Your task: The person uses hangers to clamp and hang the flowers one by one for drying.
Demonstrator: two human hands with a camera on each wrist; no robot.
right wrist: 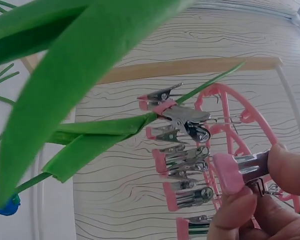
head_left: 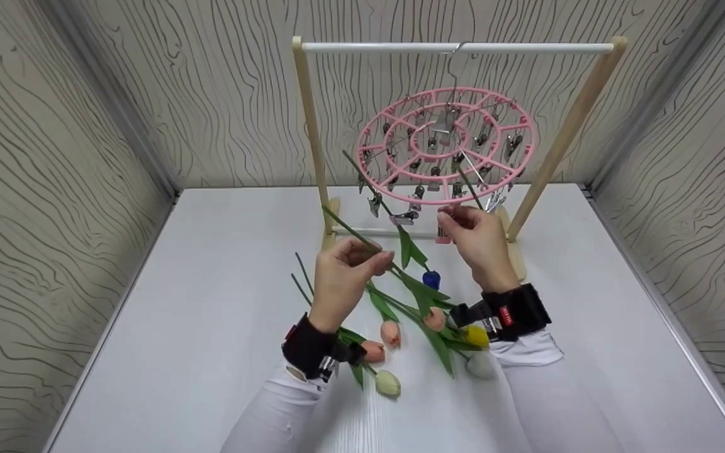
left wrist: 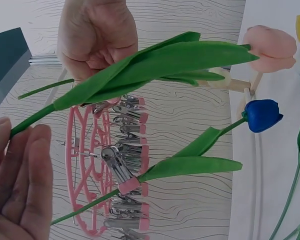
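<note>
Currently both hands are busy and well apart from each other above the desk [head_left: 211, 283]. The left hand [head_left: 345, 277] pinches the green stem of a pink tulip [head_left: 435, 319], whose blossom points down toward the desk's near side while the bare stem end rises toward the far left corner. The right hand [head_left: 479, 242] pinches a metal clip [right wrist: 227, 172] with a pink tip, just below the front rim of a round pink hanger [head_left: 529, 138]. That hanger hangs by its hook from the white bar [head_left: 375, 47] of a wooden-legged rack [head_left: 551, 145], which stands near the desk's far edge, right of its middle. Between the hands, another clip of the hanger grips the stem of a blue tulip [head_left: 431, 280], blossom downward. A further green stem [head_left: 469, 185] shows above the right hand; its lower end is hidden. Beneath the wrists, midway between the desk's left and right edges, lie two orange-pink tulips [head_left: 391, 333], a cream tulip [head_left: 387, 382], a yellow tulip [head_left: 477, 336] and a whitish tulip [head_left: 481, 365].
</note>
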